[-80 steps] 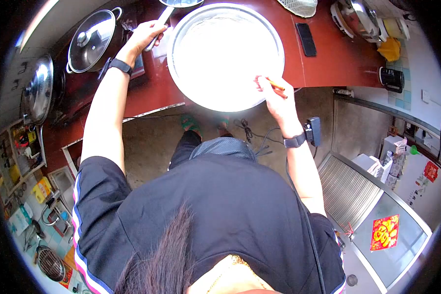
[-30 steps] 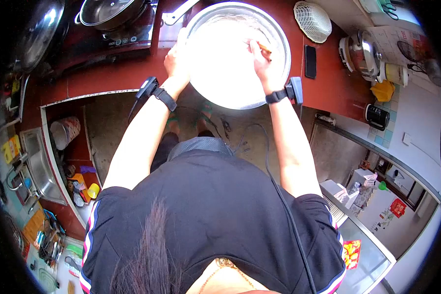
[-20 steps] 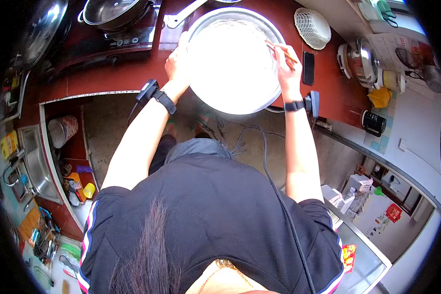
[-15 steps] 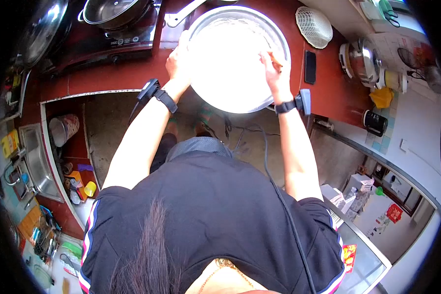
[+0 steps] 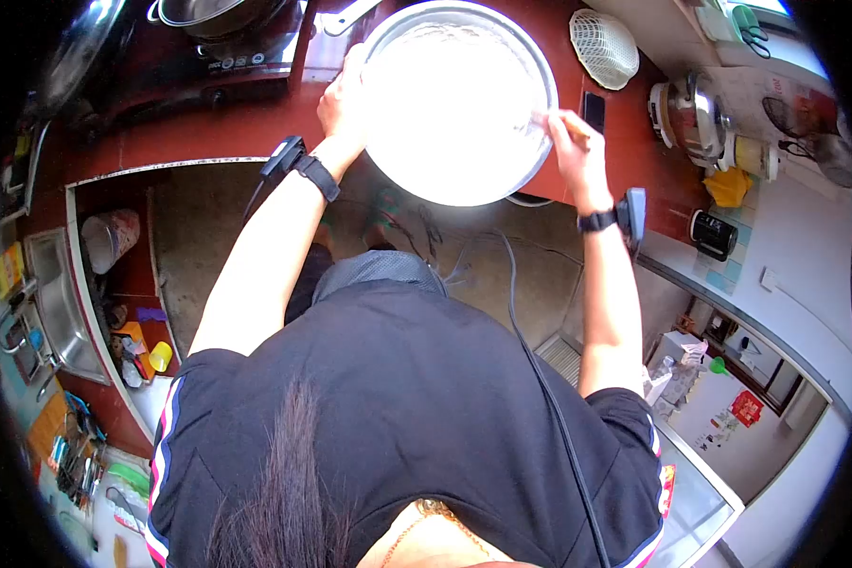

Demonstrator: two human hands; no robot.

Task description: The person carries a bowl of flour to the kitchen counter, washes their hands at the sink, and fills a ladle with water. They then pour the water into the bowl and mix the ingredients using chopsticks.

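Note:
A large round metal basin (image 5: 545,71) is held at the red counter's front edge, tilted toward me. White contents (image 5: 454,47) show along its far inside, but glare washes out most of the interior. My left hand (image 5: 343,102) is closed on the basin's left rim. At the right rim is my right hand (image 5: 579,150), its fingers pinched together with the tips over the basin's edge. What they hold, if anything, is lost in glare and blur. Both wrists wear black straps with small devices.
A pot (image 5: 204,14) stands on the cooktop (image 5: 241,64) at the far left. Right of the basin are a white mesh basket (image 5: 604,47), a dark phone (image 5: 593,112) and a lidded cooker (image 5: 696,118). A black cable (image 5: 513,303) hangs down past my body.
My right hand has moved right and slightly down, from over the basin's inside to its right rim. My left hand keeps its hold. The whole view has shifted slightly.

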